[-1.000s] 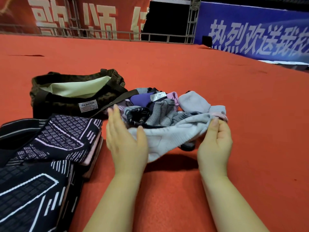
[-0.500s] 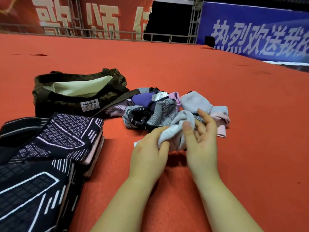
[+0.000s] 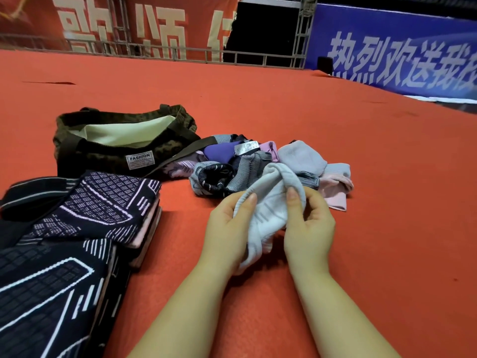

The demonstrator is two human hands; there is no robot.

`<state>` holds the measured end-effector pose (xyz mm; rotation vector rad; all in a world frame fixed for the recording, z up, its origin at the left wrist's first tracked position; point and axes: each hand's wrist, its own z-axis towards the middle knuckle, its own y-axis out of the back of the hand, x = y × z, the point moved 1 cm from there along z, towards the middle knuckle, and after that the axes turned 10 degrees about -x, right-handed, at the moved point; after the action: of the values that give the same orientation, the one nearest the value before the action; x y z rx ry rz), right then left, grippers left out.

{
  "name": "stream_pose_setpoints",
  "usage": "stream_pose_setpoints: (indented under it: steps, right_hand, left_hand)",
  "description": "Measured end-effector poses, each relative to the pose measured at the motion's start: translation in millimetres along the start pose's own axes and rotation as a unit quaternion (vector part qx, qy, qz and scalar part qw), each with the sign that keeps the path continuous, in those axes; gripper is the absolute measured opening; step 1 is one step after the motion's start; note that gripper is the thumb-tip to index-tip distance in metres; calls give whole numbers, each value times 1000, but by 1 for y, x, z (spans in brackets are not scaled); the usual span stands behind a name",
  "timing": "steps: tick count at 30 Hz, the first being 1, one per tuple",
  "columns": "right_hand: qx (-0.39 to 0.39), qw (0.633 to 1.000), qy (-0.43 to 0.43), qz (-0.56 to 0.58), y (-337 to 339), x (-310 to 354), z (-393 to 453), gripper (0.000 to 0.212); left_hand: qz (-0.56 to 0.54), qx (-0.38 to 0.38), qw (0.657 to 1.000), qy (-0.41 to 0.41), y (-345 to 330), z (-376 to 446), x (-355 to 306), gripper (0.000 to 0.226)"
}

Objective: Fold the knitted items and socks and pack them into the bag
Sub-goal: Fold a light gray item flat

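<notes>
A light grey sock (image 3: 268, 215) is bunched between my two hands just above the red carpet. My left hand (image 3: 227, 228) grips its left side with the thumb on top. My right hand (image 3: 308, 223) pinches its right side. Behind them lies a loose pile of socks (image 3: 232, 166) in grey, purple, pink and dark stripes. A dark camouflage bag (image 3: 113, 148) with a pale lining and a FASHION label stands open at the left. Folded dark knitted items (image 3: 85, 218) with pale line patterns are stacked at the near left.
Red carpet (image 3: 387, 202) covers the floor all around. A metal railing (image 3: 165, 52) and red and blue banners run along the far edge. The bag's strap (image 3: 180, 156) trails onto the sock pile.
The sock was stretched wide between my hands a second ago. My hands came together, folding it over, and it now hangs bunched and upright between them.
</notes>
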<state>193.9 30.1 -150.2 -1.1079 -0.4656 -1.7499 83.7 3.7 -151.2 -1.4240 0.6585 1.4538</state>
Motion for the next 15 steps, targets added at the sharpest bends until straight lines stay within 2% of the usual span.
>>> stream_pose_setpoints:
  steps: [2, 4, 7, 15]
  right_hand:
    - [-14, 1000, -9, 1, 0, 0, -1, 14]
    - [-25, 999, -25, -2, 2, 1, -2, 13]
    - [-45, 998, -39, -12, 14, 6, -1, 27]
    - [21, 999, -15, -32, 85, 54, -14, 23]
  left_hand:
    - [20, -31, 999, -23, 2, -3, -6, 11]
    - [29, -42, 998, -21, 5, -8, -12, 14]
    - [41, -52, 998, -18, 11, -20, -25, 10]
    - [-8, 13, 997, 71, 31, -84, -51, 23]
